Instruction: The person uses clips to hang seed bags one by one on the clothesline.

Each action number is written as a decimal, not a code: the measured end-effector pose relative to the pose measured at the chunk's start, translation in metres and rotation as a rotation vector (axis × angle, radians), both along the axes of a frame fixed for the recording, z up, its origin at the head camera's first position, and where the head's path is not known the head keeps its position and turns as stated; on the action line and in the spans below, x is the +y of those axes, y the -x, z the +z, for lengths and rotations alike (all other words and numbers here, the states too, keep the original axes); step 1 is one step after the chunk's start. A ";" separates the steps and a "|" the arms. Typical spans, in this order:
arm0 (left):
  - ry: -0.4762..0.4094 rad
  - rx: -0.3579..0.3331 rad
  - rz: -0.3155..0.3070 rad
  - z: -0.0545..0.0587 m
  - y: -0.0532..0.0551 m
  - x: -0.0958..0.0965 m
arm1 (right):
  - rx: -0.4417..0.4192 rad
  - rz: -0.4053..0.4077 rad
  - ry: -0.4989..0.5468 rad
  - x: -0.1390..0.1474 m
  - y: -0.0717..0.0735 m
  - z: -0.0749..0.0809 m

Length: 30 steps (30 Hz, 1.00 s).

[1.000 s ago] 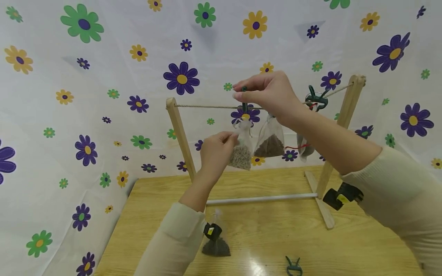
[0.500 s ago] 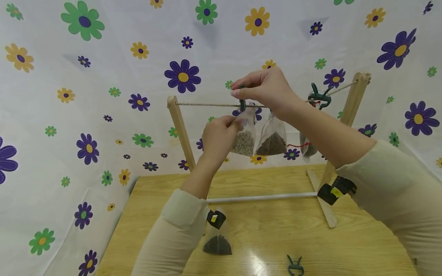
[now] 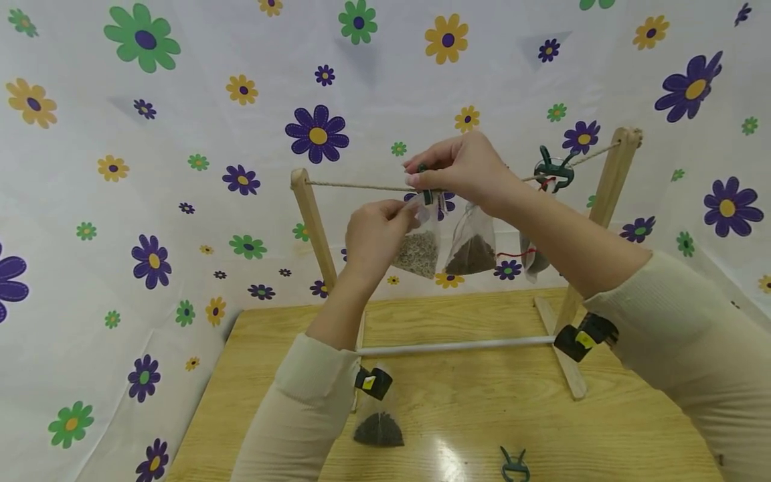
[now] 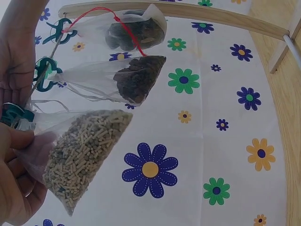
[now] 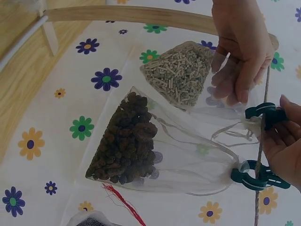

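Observation:
My left hand (image 3: pixel 375 237) pinches the upper part of a sheer mesh bag (image 4: pixel 84 155) filled with pale pellets, just below the rope (image 3: pixel 355 185). Above it, my right hand (image 3: pixel 466 167) holds a dark green spring clip (image 5: pixel 268 115) between thumb and fingers. The clip sits at the rope, with the gathered neck of the pellet bag at its jaws. Beside it a second mesh bag (image 5: pixel 127 141) of dark brown chunks hangs from another green clip (image 5: pixel 258 176). Farther right hangs a third bag (image 4: pixel 136 30) with a red cord (image 4: pixel 127 28).
Wooden posts (image 3: pixel 313 227) carry the rope, and a white rod (image 3: pixel 458 346) joins them low down. On the wooden table (image 3: pixel 470 395) lie a bag of dark grains (image 3: pixel 378 430), partly behind the left wrist camera, and a loose green clip (image 3: pixel 514 464). Flowered cloth (image 3: pixel 211 40) stands behind.
My left hand has lifted the pellet bag, bringing its neck up to the clip at the rope. The right hand keeps its hold on the clip, which has shifted slightly.

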<state>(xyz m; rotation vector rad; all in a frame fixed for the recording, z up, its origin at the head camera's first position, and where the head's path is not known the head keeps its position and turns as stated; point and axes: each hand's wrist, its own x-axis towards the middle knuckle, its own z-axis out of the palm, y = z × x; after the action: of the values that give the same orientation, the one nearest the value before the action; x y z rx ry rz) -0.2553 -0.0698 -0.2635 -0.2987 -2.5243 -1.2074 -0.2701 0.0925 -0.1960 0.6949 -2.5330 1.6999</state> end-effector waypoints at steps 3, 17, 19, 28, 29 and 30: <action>-0.005 0.000 0.002 0.000 -0.002 -0.002 | -0.024 0.004 -0.041 0.001 -0.001 0.001; -0.015 0.004 -0.065 -0.018 0.001 -0.008 | 0.134 -0.064 -0.281 0.009 -0.027 -0.002; 0.010 0.005 -0.074 -0.020 0.000 -0.009 | 0.185 -0.090 -0.297 0.014 -0.036 -0.005; 0.195 -0.036 -0.058 -0.022 -0.014 -0.013 | 0.271 -0.097 -0.300 0.038 -0.070 -0.033; 0.220 -0.036 -0.055 -0.022 -0.016 -0.013 | 0.268 -0.087 -0.304 0.040 -0.072 -0.036; 0.246 -0.030 -0.048 -0.023 -0.018 -0.014 | 0.255 -0.078 -0.308 0.041 -0.074 -0.039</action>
<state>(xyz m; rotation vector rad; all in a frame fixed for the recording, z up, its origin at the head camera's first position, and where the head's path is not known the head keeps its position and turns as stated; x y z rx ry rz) -0.2375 -0.0833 -0.2860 -0.4040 -2.7088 -0.9230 -0.1957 0.1335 -0.2347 0.7583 -2.6182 1.1256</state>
